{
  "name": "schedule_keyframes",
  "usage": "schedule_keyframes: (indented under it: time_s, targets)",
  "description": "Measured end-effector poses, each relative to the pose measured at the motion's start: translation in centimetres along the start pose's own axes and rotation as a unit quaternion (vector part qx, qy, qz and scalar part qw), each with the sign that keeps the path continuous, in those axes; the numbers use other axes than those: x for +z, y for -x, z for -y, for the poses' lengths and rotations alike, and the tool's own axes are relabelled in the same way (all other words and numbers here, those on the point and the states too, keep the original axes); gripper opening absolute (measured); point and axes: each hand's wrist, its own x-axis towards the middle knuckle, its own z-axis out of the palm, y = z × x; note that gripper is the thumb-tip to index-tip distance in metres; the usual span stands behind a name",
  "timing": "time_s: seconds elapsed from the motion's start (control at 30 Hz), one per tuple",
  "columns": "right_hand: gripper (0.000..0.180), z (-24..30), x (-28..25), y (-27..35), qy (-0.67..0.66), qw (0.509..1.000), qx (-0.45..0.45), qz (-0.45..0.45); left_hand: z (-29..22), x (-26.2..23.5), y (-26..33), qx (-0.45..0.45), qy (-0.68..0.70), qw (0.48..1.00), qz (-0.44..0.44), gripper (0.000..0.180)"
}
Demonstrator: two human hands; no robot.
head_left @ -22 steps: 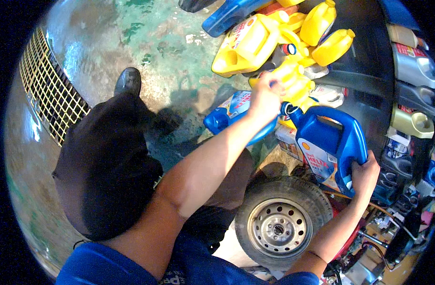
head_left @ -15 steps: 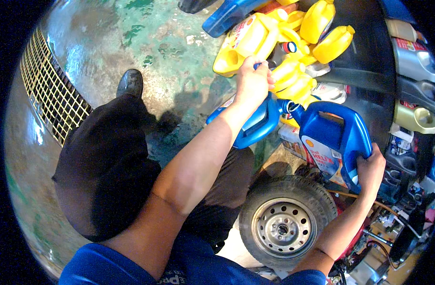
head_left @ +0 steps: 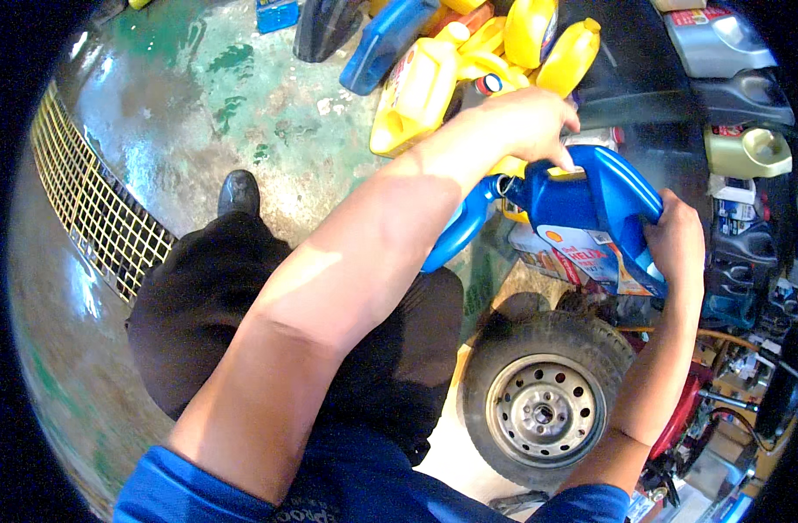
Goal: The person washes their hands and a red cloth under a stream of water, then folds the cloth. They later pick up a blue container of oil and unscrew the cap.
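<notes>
A blue oil jug (head_left: 595, 209) with a pale label lies tilted, its neck pointing left. My right hand (head_left: 678, 240) grips its bottom end. Above its upper side my left hand (head_left: 547, 126) is open, thumb and fingers apart, fingertips close to the jug; I cannot tell whether they touch. A second blue jug (head_left: 458, 242) sits below my left forearm, which hides most of it. The two jugs' mouths meet or nearly meet, with the tilted one at the right.
Several yellow jugs (head_left: 421, 96) crowd the floor ahead, beside a translucent blue container (head_left: 388, 48) and a dark one (head_left: 327, 26). A wheel with tyre (head_left: 543, 410) is near my right forearm. Shelved bottles (head_left: 747, 152) line the right. A floor grate (head_left: 90, 192) is at left.
My left hand has left the second blue jug and moved right, over the tilted jug. My right hand keeps its hold, and that jug is now tipped differently. The view has shifted slightly.
</notes>
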Motion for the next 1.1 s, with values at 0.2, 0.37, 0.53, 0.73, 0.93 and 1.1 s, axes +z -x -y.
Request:
schedule_keyframes:
  time_s: [0.2,0.37,0.53,0.73,0.93,1.1]
  targets:
    - [0.026,1.6,-0.8,-0.1,0.037,0.999,-0.003,-0.012,0.4,1.5,0.6,0.007,0.022,0.999,0.038,0.051]
    - [0.041,2.3,0.3,-0.5,0.08,0.994,-0.006,-0.076,1.4,2.7,2.2,0.025,0.07,0.997,-0.026,0.038]
    - [0.052,4.1,1.2,1.5,0.117,0.972,-0.009,-0.203,0.9,2.1,3.2,-0.004,0.06,0.998,-0.02,0.033]
    - [0.041,7.0,0.8,3.7,-0.151,0.912,-0.115,-0.363,1.6,2.6,3.5,0.014,0.066,0.996,-0.06,0.032]
    - [0.017,12.8,6.6,8.1,-0.579,0.731,0.218,-0.288,1.4,2.7,3.4,0.014,0.058,0.996,-0.069,0.03]
    - [0.035,17.5,8.7,6.2,-0.746,0.599,0.192,-0.218,0.8,3.1,4.2,0.002,0.072,0.995,-0.067,0.027]
